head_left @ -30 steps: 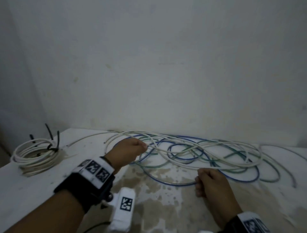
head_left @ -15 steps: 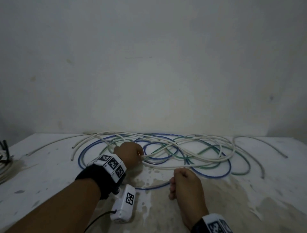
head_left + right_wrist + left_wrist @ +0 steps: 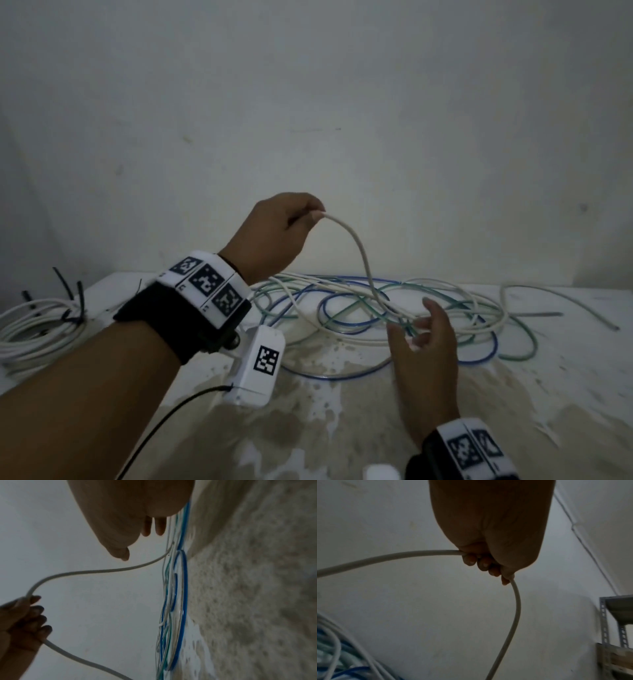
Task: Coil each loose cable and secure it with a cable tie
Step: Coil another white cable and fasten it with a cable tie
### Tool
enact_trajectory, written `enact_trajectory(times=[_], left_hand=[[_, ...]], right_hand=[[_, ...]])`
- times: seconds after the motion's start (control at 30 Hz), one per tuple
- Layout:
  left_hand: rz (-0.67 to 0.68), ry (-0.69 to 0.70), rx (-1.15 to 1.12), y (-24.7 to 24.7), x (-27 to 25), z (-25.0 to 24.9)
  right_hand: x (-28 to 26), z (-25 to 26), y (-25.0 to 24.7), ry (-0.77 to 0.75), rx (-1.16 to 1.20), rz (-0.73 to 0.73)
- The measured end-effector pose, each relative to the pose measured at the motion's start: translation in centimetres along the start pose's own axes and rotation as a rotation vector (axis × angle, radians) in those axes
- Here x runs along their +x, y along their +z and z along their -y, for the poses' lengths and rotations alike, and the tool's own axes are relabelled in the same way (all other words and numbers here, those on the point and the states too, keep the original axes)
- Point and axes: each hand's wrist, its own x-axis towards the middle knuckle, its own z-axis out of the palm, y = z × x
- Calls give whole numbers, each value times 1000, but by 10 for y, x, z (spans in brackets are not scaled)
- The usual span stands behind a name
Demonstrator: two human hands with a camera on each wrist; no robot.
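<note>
My left hand [image 3: 281, 229] is raised above the table and grips a white cable [image 3: 359, 250] in its curled fingers [image 3: 481, 563]. The cable arcs down from the fist into a tangle of white, blue and green cables [image 3: 394, 308] lying on the white table [image 3: 513, 394]. In the right wrist view the same white cable [image 3: 96, 572] runs from the left hand [image 3: 22, 616] to the blue cable loops [image 3: 181, 588]. My right hand [image 3: 424, 339] hovers just over the tangle, fingers spread and holding nothing.
At the table's left end lies a coiled white cable [image 3: 37, 325] bound with black cable ties [image 3: 73, 301]. A plain wall stands close behind the table. A metal shelf rack [image 3: 614, 628] shows at the right in the left wrist view.
My left hand has lifted from the table, pulling a length of white cable up with it. My right hand has opened from a fist and moved forward over the tangle.
</note>
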Motion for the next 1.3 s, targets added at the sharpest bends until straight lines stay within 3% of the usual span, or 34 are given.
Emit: enact_trajectory(times=[0.1, 0.23, 0.33, 0.5, 0.6, 0.67, 0.83, 0.97, 1.1, 1.23, 1.3], left_hand=[[22, 42, -69, -16, -10, -19], [-34, 96, -92, -40, -20, -37], [-155, 68, -42, -61, -23, -28], [-370, -120, 94, -90, -31, 9], [-449, -319, -8, -103, -37, 31], [-424, -429, -180, -104, -40, 32], [-226, -736, -591, -85, -45, 9], [10, -792, -643, -66, -59, 2], [46, -848, -957, -52, -68, -14], [10, -857, -1344, -49, -67, -40], [-35, -836, -1412, -48, -64, -51]], right_hand=[[-1, 11, -3, -237, -291, 95], [-4, 9, 0, -458, -297, 148], [3, 9, -19, -379, -493, 189], [39, 31, -85, -262, -825, 66], [52, 54, -123, -286, -778, 23], [55, 69, -135, -356, -720, -63], [44, 110, -128, -331, -473, -98], [37, 130, -114, -397, -275, -49], [24, 140, -96, -347, -285, 106], [-1, 136, -68, -172, -176, 344], [-15, 132, -60, -87, -134, 480]])
